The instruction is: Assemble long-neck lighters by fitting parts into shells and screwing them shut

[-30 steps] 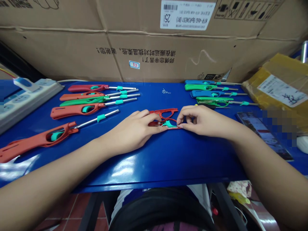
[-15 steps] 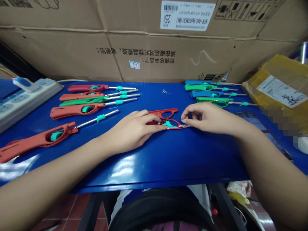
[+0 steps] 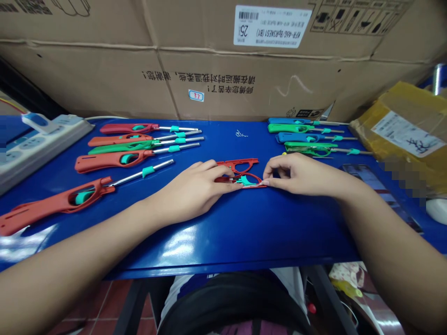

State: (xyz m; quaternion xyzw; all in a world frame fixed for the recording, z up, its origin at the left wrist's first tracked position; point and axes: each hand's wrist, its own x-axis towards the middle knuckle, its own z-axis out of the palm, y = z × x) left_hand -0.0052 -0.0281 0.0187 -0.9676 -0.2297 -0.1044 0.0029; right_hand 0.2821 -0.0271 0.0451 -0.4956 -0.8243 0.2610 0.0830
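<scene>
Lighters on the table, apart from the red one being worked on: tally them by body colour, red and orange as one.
Red or orange lighters: 4
Green lighters: 3
Blue lighters: 2
Total: 9
Left out: opened red lighter

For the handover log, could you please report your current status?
Left grip on red casing half, teal trigger inside. Right grip pinching at that half's right end, exact hold unclear. Second red half lying close beyond.
</scene>
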